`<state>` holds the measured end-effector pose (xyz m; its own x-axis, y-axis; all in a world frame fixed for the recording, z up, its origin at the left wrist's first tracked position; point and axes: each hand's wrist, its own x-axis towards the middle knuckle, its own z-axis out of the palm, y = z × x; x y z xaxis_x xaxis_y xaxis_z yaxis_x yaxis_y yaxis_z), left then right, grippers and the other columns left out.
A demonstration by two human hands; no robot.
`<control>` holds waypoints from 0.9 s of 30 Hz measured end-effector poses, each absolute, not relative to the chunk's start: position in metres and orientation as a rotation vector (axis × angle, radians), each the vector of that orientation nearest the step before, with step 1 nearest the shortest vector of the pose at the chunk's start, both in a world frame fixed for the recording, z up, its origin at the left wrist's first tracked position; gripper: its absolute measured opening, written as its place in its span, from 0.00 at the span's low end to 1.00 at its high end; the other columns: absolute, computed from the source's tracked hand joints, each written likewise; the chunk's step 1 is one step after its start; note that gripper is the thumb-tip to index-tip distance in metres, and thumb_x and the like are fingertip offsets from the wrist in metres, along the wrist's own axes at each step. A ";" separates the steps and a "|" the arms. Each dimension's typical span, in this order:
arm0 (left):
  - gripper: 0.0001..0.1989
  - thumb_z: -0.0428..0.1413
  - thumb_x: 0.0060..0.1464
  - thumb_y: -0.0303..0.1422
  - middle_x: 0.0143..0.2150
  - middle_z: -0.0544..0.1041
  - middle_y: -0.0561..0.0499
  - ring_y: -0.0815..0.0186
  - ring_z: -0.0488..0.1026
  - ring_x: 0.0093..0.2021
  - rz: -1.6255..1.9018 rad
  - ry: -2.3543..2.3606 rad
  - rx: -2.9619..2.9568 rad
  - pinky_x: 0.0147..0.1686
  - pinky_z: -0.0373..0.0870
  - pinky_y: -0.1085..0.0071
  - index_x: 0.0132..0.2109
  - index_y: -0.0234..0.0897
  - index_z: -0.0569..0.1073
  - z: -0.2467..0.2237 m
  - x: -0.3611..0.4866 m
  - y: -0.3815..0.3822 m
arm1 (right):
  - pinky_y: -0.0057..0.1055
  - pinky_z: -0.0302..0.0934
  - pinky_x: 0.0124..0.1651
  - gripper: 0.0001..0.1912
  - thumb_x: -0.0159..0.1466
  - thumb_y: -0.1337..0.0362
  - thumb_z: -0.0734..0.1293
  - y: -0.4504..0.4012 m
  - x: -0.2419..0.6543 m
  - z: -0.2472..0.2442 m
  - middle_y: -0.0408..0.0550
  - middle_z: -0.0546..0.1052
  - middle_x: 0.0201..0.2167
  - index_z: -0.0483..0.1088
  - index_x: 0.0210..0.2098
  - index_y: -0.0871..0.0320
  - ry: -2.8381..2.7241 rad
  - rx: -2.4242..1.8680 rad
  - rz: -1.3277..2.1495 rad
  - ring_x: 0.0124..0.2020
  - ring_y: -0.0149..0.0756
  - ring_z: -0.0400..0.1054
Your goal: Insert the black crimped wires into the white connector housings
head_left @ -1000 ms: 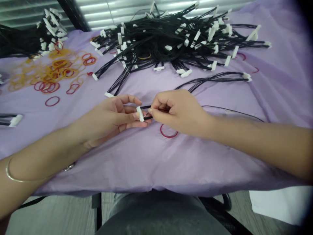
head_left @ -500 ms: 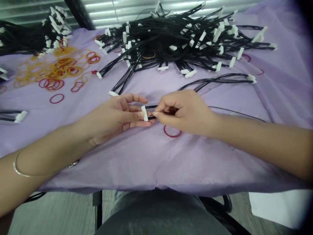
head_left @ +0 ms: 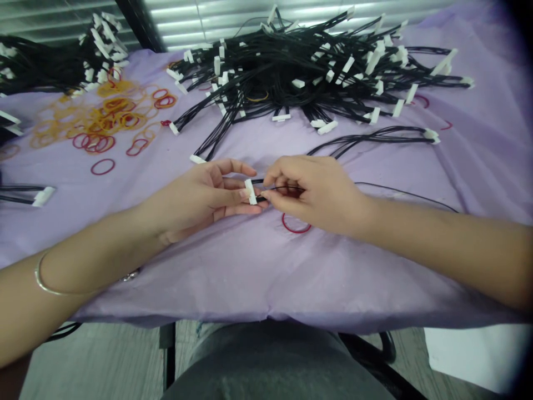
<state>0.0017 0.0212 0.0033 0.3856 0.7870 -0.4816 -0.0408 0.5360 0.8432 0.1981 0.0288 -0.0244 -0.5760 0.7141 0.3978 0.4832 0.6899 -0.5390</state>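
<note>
Between thumb and fingers, my left hand point(head_left: 212, 191) pinches a small white plastic connector point(head_left: 250, 191) with black wires coming out of its right side. My right hand point(head_left: 316, 189) is closed just to the right of it, thumb and index finger pinching a thin black wire point(head_left: 406, 191) close to the connector. The wire's tail trails out behind the hand to the right. Whether its tip sits inside the connector is too small to tell. A red rubber band point(head_left: 296, 223) lies on the cloth just below my right hand and is partly covered by it.
A large heap of black wire harnesses point(head_left: 287, 83) with white connectors lies at the back. Yellow and red rubber bands point(head_left: 112, 114) are scattered at the left. More harnesses point(head_left: 50, 66) lie at the far left. A purple cloth point(head_left: 208, 278) covers the table, with its edge in front of me.
Both hands keep their grips in nearly the same place. The whole view has shifted slightly, so things appear a little further right.
</note>
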 end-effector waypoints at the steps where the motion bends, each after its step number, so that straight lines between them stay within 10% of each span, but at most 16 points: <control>1: 0.13 0.55 0.51 0.16 0.36 0.79 0.49 0.65 0.79 0.38 0.617 1.053 0.864 0.41 0.76 0.71 0.42 0.33 0.67 0.004 0.002 0.021 | 0.26 0.53 0.29 0.04 0.60 0.65 0.66 0.029 0.198 -0.024 0.40 0.69 0.24 0.68 0.33 0.60 -2.294 -0.922 0.497 0.24 0.25 0.59; 27: 0.15 0.57 0.52 0.22 0.41 0.77 0.46 0.63 0.78 0.39 0.567 1.098 1.069 0.48 0.71 0.58 0.46 0.32 0.65 0.007 0.001 0.025 | 0.28 0.58 0.34 0.06 0.65 0.64 0.63 0.035 0.212 -0.003 0.45 0.70 0.29 0.68 0.35 0.61 -2.420 -0.828 0.341 0.29 0.29 0.63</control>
<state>0.0007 0.0250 0.0066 0.3917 0.8139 -0.4292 0.1213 0.4167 0.9009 0.2115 0.0348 -0.0032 -0.6567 0.6258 0.4210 0.4853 0.7779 -0.3993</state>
